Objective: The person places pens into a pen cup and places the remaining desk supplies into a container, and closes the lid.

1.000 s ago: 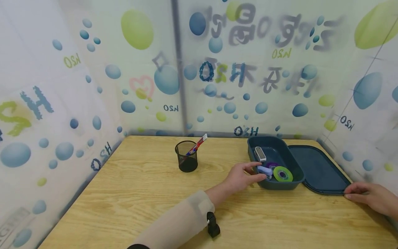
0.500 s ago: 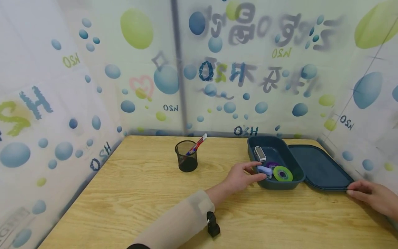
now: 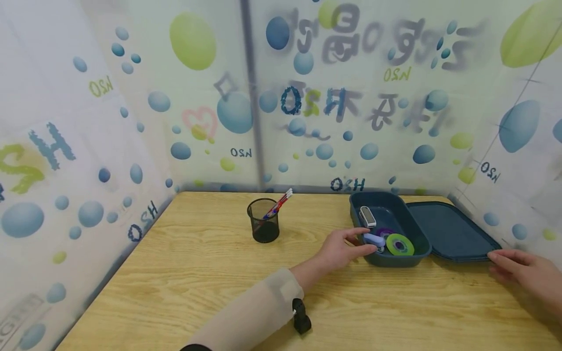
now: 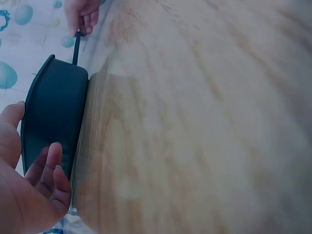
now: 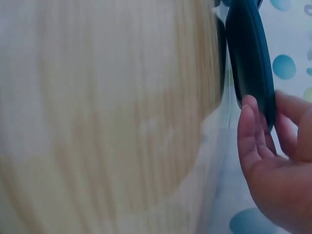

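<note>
My left hand (image 3: 340, 249) grips the near left wall of a dark blue plastic box (image 3: 408, 262), also plain in the left wrist view. Just past its fingertips, inside the box, lies a small lavender object (image 3: 374, 240), perhaps a mini stapler. With it are a lime-green ring-shaped roll (image 3: 406, 238), a partly covered purple roll (image 3: 384, 233) and a white-framed oblong item (image 3: 368, 217). At far right, my right hand (image 3: 524, 270) pinches the near corner of a flat dark blue lid (image 3: 456, 231). That lid tilts, its near edge raised.
A black mesh pen cup (image 3: 265, 231) with several red-and-blue pens (image 3: 278, 204) stands left of the box on the wooden table (image 3: 210, 263). Bubble-printed curtains (image 3: 219, 122) enclose the back and both sides.
My right hand has raised the lid's near edge, and its fingers now sit further under that corner. The left hand and the box stay essentially where they were.
</note>
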A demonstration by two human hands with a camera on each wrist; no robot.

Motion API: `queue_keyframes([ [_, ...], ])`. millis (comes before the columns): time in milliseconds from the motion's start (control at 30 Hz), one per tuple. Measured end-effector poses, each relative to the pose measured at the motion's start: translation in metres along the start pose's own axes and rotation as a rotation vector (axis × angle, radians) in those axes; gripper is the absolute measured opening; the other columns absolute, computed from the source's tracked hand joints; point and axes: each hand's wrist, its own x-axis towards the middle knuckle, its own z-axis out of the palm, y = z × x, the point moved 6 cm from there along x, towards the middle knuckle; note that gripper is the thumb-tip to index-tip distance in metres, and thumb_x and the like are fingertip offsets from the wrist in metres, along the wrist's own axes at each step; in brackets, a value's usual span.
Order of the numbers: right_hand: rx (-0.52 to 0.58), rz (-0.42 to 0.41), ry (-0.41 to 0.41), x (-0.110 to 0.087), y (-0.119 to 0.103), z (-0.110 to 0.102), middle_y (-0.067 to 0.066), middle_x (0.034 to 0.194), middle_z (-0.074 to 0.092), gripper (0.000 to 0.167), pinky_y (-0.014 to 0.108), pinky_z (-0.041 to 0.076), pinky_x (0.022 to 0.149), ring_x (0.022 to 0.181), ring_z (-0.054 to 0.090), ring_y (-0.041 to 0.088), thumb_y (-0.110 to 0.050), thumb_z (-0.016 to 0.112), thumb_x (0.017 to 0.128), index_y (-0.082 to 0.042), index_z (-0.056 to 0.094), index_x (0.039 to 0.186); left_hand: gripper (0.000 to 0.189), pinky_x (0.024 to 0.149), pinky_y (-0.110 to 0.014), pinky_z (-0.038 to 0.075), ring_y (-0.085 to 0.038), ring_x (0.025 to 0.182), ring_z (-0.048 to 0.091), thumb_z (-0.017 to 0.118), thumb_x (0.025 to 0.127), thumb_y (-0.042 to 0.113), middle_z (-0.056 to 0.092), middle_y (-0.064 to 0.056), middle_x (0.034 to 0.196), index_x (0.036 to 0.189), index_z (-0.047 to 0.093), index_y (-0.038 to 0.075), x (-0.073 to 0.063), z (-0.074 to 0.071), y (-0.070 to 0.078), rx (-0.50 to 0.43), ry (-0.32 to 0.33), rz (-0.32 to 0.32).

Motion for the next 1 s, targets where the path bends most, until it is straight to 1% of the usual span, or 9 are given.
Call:
queue_keyframes([
  [133,0.132,-0.016,0.067,-0.003,-0.005,-0.001,-0.019,0.085,0.069,0.041,0.027,0.065,0.071,0.073,0.071,-0.002,-0.016,0.043,0.119,0.021,0.052,0.134,0.05,0.063,-0.024,0.052,-0.022,0.078,0.071,0.084,0.099,0.036,0.069,0.004,0.1,0.146,0.073,0.025,0.0,0.0,0.0,0.004,0.0,0.003],
  [233,0.24,-0.046,0.096,-0.007,-0.009,-0.001,-0.026,0.083,0.065,0.021,0.026,0.065,0.072,0.073,0.072,-0.002,-0.011,0.042,0.118,-0.004,0.059,0.129,0.05,0.063,-0.024,0.052,-0.022,0.078,0.071,0.084,0.099,0.036,0.069,0.004,0.1,0.146,0.073,0.024,0.0,0.0,0.0,0.005,-0.002,0.006],
  [333,0.35,-0.088,0.125,-0.011,-0.012,0.001,-0.029,0.084,0.062,0.039,0.025,0.064,0.072,0.073,0.073,-0.004,-0.009,0.04,0.118,-0.033,0.046,0.149,0.05,0.063,-0.024,0.052,-0.022,0.077,0.07,0.084,0.099,0.036,0.069,0.004,0.101,0.147,0.072,0.024,0.0,0.0,0.0,0.004,-0.005,0.008],
  [400,0.434,-0.104,0.138,-0.013,-0.014,0.001,-0.03,0.085,0.058,0.061,0.024,0.064,0.071,0.072,0.072,-0.005,-0.009,0.039,0.118,-0.042,0.025,0.167,0.05,0.063,-0.024,0.053,-0.022,0.077,0.07,0.084,0.099,0.036,0.068,0.004,0.101,0.147,0.072,0.024,0.0,-0.001,0.0,0.006,-0.003,0.008],
  [467,0.489,-0.122,0.148,-0.013,-0.015,0.003,-0.032,0.085,0.059,0.073,0.023,0.064,0.069,0.07,0.072,-0.006,-0.008,0.038,0.118,-0.035,0.003,0.177,0.05,0.064,-0.024,0.053,-0.022,0.078,0.07,0.084,0.099,0.036,0.068,0.005,0.101,0.147,0.072,0.024,-0.001,-0.001,0.0,0.007,-0.003,0.009],
  [533,0.526,-0.127,0.153,-0.013,-0.015,0.004,-0.032,0.084,0.06,0.075,0.022,0.063,0.068,0.069,0.071,-0.008,-0.007,0.037,0.118,-0.026,-0.005,0.177,0.05,0.064,-0.025,0.053,-0.022,0.078,0.07,0.084,0.099,0.036,0.068,0.005,0.1,0.147,0.072,0.024,-0.001,-0.001,0.0,0.008,0.0,0.009],
  [767,0.676,-0.084,0.145,-0.012,-0.009,0.006,-0.032,0.08,0.061,0.075,0.018,0.062,0.069,0.069,0.07,-0.009,-0.005,0.036,0.117,-0.025,-0.004,0.177,0.051,0.063,-0.024,0.052,-0.022,0.078,0.07,0.083,0.1,0.036,0.068,0.004,0.1,0.148,0.072,0.023,-0.001,-0.001,0.001,0.015,-0.006,0.013],
  [900,0.787,-0.048,0.111,-0.012,-0.004,0.005,-0.025,0.08,0.063,0.075,0.018,0.062,0.071,0.071,0.072,-0.004,-0.005,0.037,0.116,-0.023,-0.004,0.176,0.051,0.063,-0.024,0.052,-0.022,0.078,0.069,0.083,0.1,0.036,0.068,0.004,0.1,0.147,0.072,0.023,-0.001,-0.001,0.002,0.012,-0.005,0.01],
  [1000,0.906,-0.058,0.064,-0.011,0.0,0.004,-0.021,0.083,0.067,0.08,0.02,0.063,0.072,0.073,0.074,0.001,-0.004,0.042,0.116,-0.028,-0.005,0.176,0.051,0.063,-0.023,0.051,-0.021,0.079,0.07,0.083,0.1,0.036,0.068,0.004,0.1,0.147,0.072,0.023,0.0,-0.001,0.001,0.015,-0.006,0.009],
])
